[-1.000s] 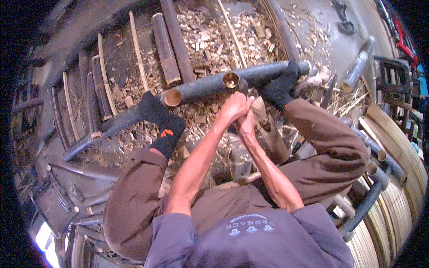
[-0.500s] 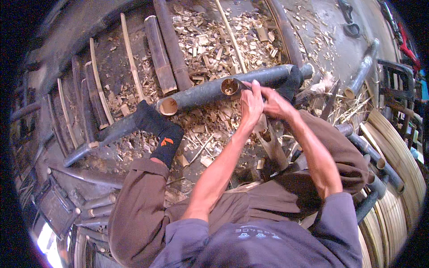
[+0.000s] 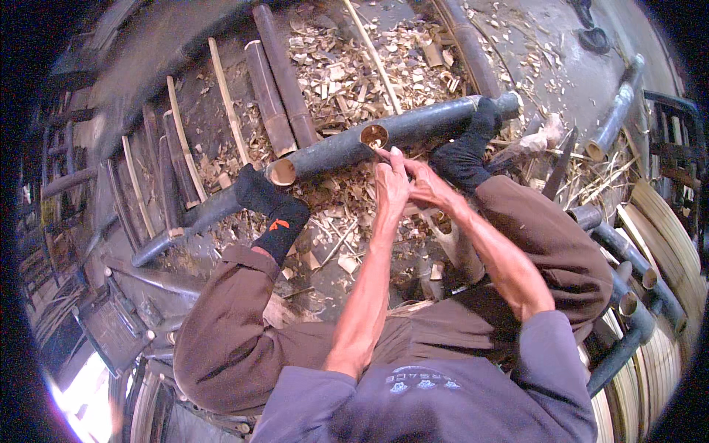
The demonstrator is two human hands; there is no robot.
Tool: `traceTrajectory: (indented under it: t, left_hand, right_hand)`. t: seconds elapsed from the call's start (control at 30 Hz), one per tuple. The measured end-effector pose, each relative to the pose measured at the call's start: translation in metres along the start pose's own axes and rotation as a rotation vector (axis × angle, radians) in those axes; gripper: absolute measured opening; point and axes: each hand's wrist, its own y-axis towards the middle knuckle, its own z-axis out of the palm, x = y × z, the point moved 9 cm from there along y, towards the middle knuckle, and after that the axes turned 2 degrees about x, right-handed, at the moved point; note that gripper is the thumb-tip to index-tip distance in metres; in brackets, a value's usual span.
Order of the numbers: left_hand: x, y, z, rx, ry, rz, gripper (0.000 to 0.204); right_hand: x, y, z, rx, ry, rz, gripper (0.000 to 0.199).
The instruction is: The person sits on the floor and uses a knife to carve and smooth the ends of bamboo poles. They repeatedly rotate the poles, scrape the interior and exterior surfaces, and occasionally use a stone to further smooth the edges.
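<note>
A thick dark bamboo pole (image 3: 332,155) lies crosswise in front of me, held by my socked feet. Its near-left end is open and hollow. A round hole (image 3: 374,136) is cut into its side near the middle. Just below the hole, my left hand (image 3: 394,177) and my right hand (image 3: 430,184) are together, closed on a knife whose narrow dark blade (image 3: 380,153) points up toward the hole's lower edge. My left thumb lies along the blade. The handle is hidden in my fingers.
Wood chips (image 3: 347,66) cover the floor beyond the pole and between my legs. Several bamboo lengths (image 3: 269,96) lie at the far side. A saw-like blade (image 3: 560,166) rests by my right knee. Bamboo strips (image 3: 657,354) and poles are stacked at the right.
Both hands have drawn back slightly left and toward me with the knife, whose blade has left the hole's right rim. The hole now faces a little more upward.
</note>
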Motion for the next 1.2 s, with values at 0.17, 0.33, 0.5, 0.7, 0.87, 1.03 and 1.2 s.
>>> traceTrajectory:
  t: [0.17,0.33,0.5,0.7,0.87,1.03,1.2]
  left_hand:
    - [-0.012,0.029,-0.048,0.154,0.646,0.188,0.067]
    - [-0.018,0.044,-0.053,0.310,0.764,0.186,0.070]
    - [0.035,-0.011,-0.021,-0.055,-0.181,0.023,0.085]
    - [0.025,0.028,-0.037,0.218,0.212,0.225,0.080]
    - [0.000,0.062,-0.069,0.456,0.771,0.226,0.057]
    - [-0.028,0.067,-0.053,0.444,0.755,0.180,0.052]
    - [-0.003,0.027,-0.004,0.348,0.117,0.371,0.071]
  right_hand:
    - [-0.005,0.012,0.073,-0.514,0.911,0.013,0.053]
    - [0.000,0.029,0.070,-0.531,0.486,-0.188,0.066]
    - [0.022,-0.006,0.021,0.039,-0.175,0.258,0.075]
    - [0.027,0.005,0.047,-0.361,0.180,0.080,0.070]
    - [0.012,0.065,0.119,-0.743,1.490,-0.021,0.058]
    - [-0.059,0.074,0.112,-0.801,1.163,0.085,0.034]
    - [0.006,-0.008,0.023,-0.616,-0.042,-0.051,0.074]
